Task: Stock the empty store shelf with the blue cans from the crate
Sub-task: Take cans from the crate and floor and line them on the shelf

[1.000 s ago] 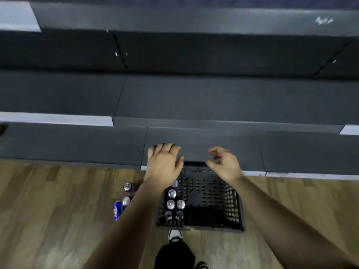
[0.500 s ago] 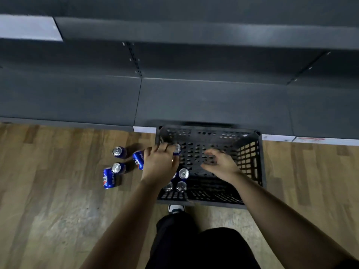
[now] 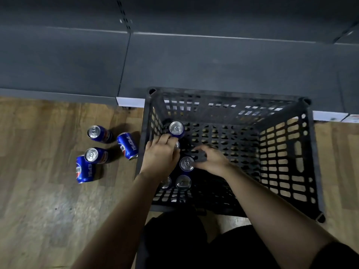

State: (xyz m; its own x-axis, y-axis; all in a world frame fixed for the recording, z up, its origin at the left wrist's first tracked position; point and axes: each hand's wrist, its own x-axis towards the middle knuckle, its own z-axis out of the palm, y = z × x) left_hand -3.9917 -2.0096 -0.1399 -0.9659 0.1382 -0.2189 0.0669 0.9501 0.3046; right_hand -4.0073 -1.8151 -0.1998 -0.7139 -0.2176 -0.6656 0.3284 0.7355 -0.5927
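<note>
Left hand perhaps grazes crate rim.

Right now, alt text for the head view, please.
The left hand and right hand reach into a black crate of upright blue cans. Four more cans, two tipped over, sit on the wood floor beside it.

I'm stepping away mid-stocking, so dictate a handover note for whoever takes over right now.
Left hand: down in the crate, fingers on the cans at its left side; grip unclear.
Right hand: inside the crate, fingers loosely curled, nothing visibly held.
Crate cans: five tops show, all along the left side.
Floor cans: four on the wooden floor left of the crate, two upright, two lying.
Shelf: no cans in view on it.
Done: nothing shelved.
Left: move every can onto the shelf.
</note>
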